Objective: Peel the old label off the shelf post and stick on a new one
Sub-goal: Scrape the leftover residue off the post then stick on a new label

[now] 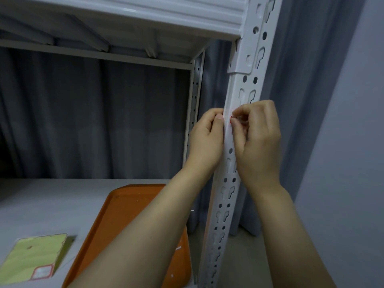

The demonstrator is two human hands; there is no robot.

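Head view, right of centre: a white shelf post (228, 183) punched with round and keyhole slots, and both hands are on it at mid-height. The label (228, 125) is a pale strip on the post's front face, almost the colour of the paint, with a red fleck at its upper right edge. The left hand (205, 140) curls round the post's left edge, thumb pressed on the front. The right hand (259, 142) pinches the label at the red fleck. On the grey shelf board (52, 200) at lower left lie an orange tray (128, 215) and a green card (35, 256). A dark curtain (93, 121) hangs behind.
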